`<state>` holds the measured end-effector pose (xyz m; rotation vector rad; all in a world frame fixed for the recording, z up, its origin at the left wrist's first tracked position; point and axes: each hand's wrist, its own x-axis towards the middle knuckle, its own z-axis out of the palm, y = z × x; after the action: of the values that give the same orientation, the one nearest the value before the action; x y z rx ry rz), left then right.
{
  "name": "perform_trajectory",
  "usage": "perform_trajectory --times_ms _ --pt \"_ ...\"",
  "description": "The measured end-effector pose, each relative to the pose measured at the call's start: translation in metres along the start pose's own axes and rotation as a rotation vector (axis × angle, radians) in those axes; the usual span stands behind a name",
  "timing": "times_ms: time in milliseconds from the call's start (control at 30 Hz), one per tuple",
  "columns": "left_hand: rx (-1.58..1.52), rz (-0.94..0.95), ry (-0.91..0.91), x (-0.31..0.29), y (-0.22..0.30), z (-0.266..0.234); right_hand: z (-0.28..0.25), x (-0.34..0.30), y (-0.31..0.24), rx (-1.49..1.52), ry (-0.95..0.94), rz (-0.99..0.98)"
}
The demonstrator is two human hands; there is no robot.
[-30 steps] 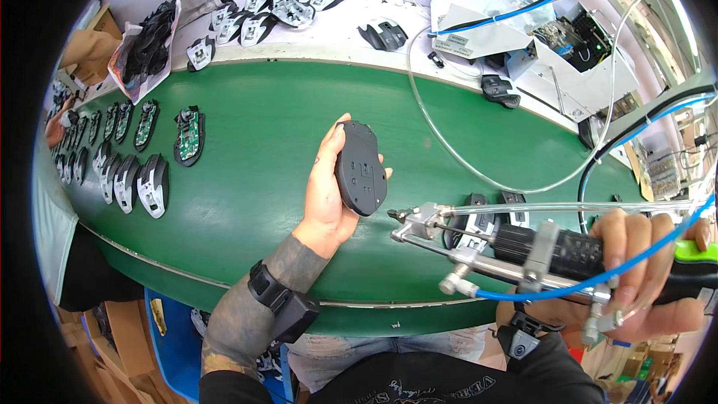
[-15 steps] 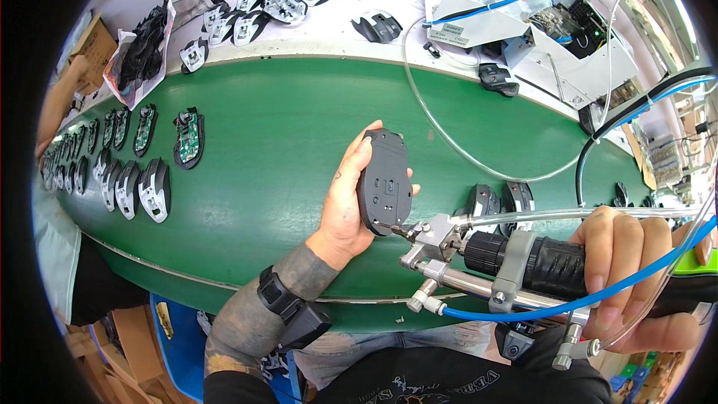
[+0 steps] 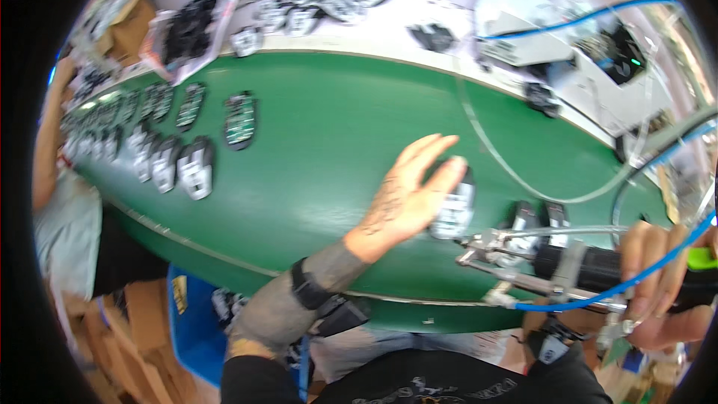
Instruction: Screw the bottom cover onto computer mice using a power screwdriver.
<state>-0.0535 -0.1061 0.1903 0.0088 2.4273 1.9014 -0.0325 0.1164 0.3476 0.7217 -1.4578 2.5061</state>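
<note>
My left hand lies flat over the green conveyor belt, fingers stretched out and apart. Its fingertips rest on a dark computer-mouse shell lying on the belt; no finger curls around it. My right hand at the lower right grips a pneumatic screwdriver held sideways, tip pointing left, just right of and below the shell. A blue air hose runs from the tool. Two more mouse parts lie just behind the tool's tip.
Several mouse shells and circuit boards lie in rows on the belt's left. A white shelf behind holds more parts. A clear tube loops over the belt. Another person's arm is far left. A blue crate sits below.
My left hand held the mouse shell upright against the screwdriver tip; now the shell lies on the belt and the hand has spread flat over it. The screwdriver has drawn slightly right.
</note>
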Motion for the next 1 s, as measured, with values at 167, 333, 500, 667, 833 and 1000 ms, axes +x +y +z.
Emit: perform_trajectory --times_ms 167,333,500,667,833,1000 --pt "0.670 0.381 0.295 0.013 0.010 -0.067 -0.010 -0.004 -0.007 0.073 -0.149 -0.048" --pt "1.416 0.119 0.605 -0.033 -0.028 -0.220 -0.058 0.018 -0.006 0.193 -0.480 0.142" --pt "1.261 -0.063 0.554 -0.070 -0.073 -0.278 -0.039 0.017 -0.010 0.166 -0.486 0.123" --pt "1.125 0.093 0.716 -0.030 -0.050 -0.261 -0.027 0.012 0.003 0.323 -0.456 -0.112" --pt "1.146 0.007 0.554 0.025 -0.055 -0.229 -0.028 0.007 0.008 0.421 -0.437 -0.191" --pt "1.349 -0.154 0.501 0.040 -0.094 -0.236 -0.025 -0.004 0.004 0.186 -0.310 -0.134"
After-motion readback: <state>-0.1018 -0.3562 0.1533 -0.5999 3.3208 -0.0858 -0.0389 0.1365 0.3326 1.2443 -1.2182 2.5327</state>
